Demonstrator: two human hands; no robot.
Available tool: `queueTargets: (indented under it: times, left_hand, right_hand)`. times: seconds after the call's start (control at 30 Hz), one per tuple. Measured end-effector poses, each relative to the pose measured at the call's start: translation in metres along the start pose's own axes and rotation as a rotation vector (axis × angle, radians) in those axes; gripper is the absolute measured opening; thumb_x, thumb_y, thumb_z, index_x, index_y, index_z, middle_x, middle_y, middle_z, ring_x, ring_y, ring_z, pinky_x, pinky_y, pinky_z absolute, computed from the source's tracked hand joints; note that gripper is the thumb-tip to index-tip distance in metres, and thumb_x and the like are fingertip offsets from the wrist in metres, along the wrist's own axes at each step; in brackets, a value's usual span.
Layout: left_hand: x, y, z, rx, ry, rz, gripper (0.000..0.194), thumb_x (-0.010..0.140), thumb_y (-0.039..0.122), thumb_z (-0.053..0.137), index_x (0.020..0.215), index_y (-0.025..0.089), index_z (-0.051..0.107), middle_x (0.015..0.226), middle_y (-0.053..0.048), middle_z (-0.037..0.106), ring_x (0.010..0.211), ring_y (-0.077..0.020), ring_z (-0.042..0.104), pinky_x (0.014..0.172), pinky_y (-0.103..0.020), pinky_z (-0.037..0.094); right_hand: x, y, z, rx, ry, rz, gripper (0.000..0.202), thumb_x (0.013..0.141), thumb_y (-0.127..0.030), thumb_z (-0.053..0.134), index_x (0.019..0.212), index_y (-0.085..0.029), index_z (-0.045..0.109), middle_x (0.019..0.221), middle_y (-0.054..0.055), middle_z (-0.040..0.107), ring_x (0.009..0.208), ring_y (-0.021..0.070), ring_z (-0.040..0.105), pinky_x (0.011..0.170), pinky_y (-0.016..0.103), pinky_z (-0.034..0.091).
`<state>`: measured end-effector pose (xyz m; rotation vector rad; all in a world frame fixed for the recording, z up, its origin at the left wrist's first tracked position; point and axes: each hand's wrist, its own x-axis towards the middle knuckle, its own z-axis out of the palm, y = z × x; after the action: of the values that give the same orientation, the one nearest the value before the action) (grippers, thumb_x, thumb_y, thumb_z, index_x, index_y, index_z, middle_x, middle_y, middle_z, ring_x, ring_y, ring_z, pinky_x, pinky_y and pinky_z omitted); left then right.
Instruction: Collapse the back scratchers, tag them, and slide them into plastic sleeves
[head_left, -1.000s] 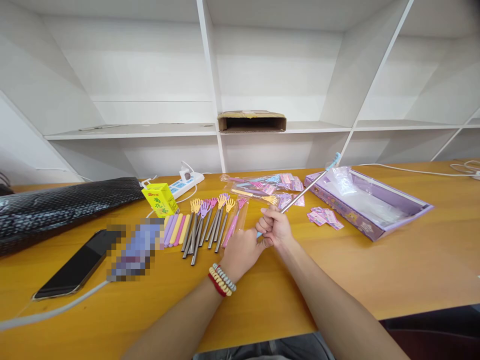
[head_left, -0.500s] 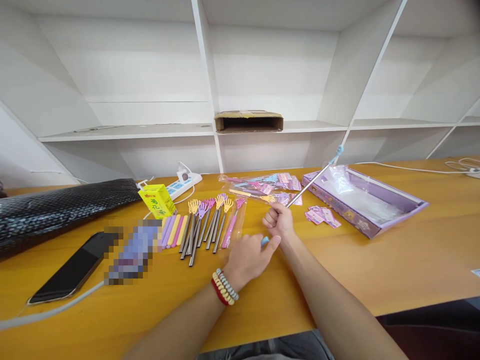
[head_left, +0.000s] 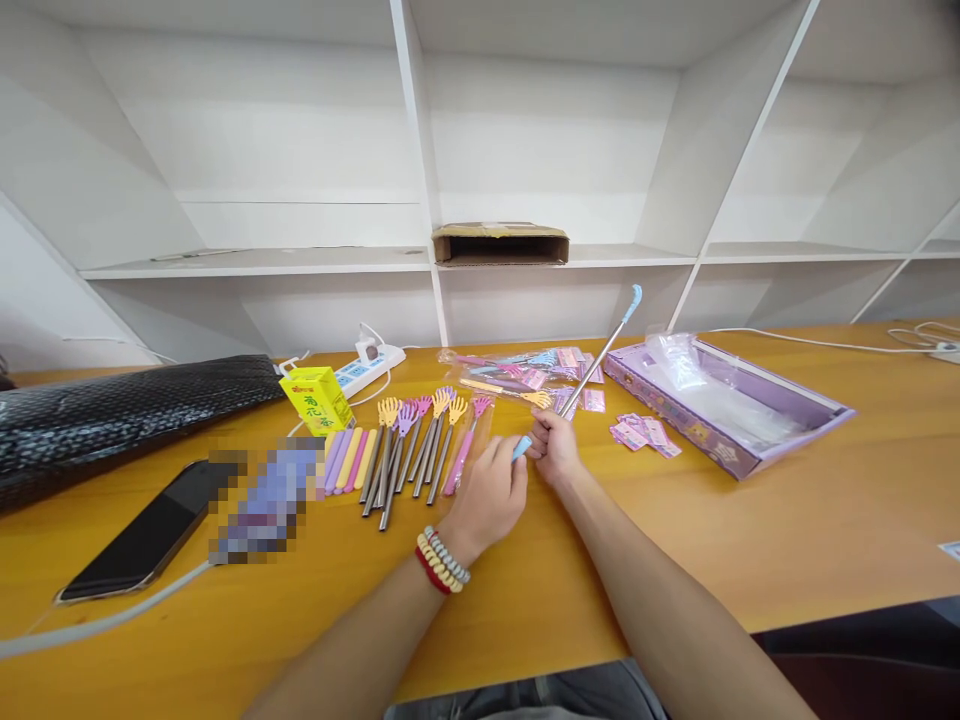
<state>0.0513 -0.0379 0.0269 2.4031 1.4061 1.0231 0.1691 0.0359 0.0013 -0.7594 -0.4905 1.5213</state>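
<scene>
I see the silver stick (head_left: pixel 596 368) slanting up over the bench (head_left: pixel 780 540), its blue end (head_left: pixel 634 302) high up near the purple box (head_left: pixel 679 418). The right hand (head_left: pixel 555 450) is curled shut around its low end. The left hand (head_left: pixel 489 500) is closed on a blue handle (head_left: pixel 522 447), with the handle's end poking out near the right hand. Wood shows between the right arm and the purple box, and on to the bench's near edge. The purple box has low walls, an open top and clear bags (head_left: pixel 757 408) inside. Small pink cards (head_left: pixel 645 432) lie beside it. Clear packs (head_left: pixel 517 368) hold colored scratchers. Loose scratchers (head_left: pixel 411 445) and colored handles (head_left: pixel 348 462) lie left of the hands.
</scene>
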Motion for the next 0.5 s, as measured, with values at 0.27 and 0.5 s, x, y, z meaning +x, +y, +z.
queueTargets:
  times: [0.27, 0.5]
  left_hand:
    - [0.021, -0.043, -0.017, 0.097, 0.194, -0.257, 0.032, 0.085, 0.034, 0.043, 0.109, 0.017, 0.056, 0.092, -0.007, 0.061, 0.086, -0.0180, 0.057, 0.081, -0.029, 0.043]
    - [0.033, -0.078, -0.042, 0.241, 0.203, -0.555, 0.027, 0.078, 0.036, 0.046, 0.091, 0.018, 0.061, 0.081, -0.005, 0.066, 0.081, -0.0215, 0.060, 0.077, -0.031, 0.043]
  right_hand:
    - [-0.001, 0.002, -0.001, -0.066, 0.013, -0.036, 0.037, 0.060, -0.022, 0.058, 0.058, -0.021, 0.021, 0.037, -0.012, 0.018, 0.031, 0.0038, 0.012, 0.031, 0.020, 0.010]
    - [-0.002, 0.001, 0.000, -0.094, 0.019, -0.057, 0.037, 0.059, -0.022, 0.059, 0.060, -0.022, 0.023, 0.037, -0.013, 0.018, 0.031, 0.0039, 0.012, 0.031, 0.020, 0.010]
